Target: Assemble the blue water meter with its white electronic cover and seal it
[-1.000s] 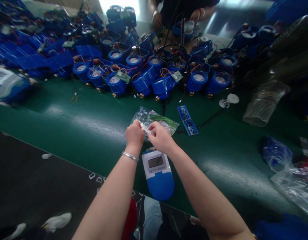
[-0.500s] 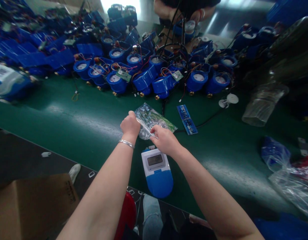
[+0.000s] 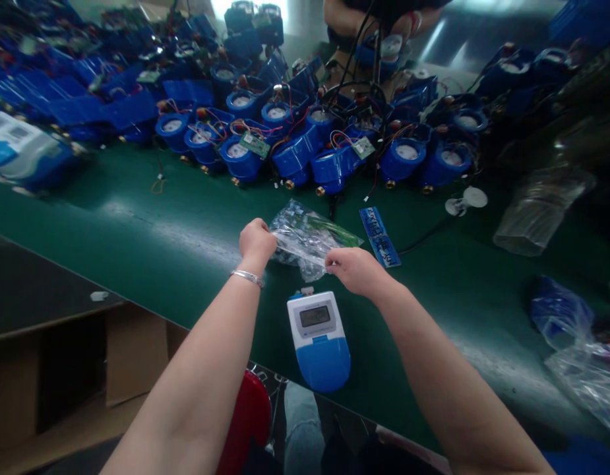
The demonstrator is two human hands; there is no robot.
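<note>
A clear plastic bag (image 3: 312,227) is stretched between my two hands, just above the green bench. My left hand (image 3: 258,240) is closed on the left end of its edge. At the right end of that edge, my right hand (image 3: 355,269) pinches the film between thumb and fingers. Green and bluish patches show on or through the bag; I cannot tell if they are print. Below the bag, nearer to me, lies a white and blue meter (image 3: 318,340) with a small grey display. Neither hand touches it.
Several blue water meters (image 3: 292,155) with wires and circuit boards line the back of the green bench (image 3: 196,211). A blue card (image 3: 380,236) and a white round piece (image 3: 475,196) lie right of the bag. Plastic wrapping (image 3: 589,369) is at far right. A person's hands (image 3: 406,25) work opposite.
My right hand has moved right, away from my left hand, and the bag's edge is now pulled out straight between them. The camera view has shifted slightly.
</note>
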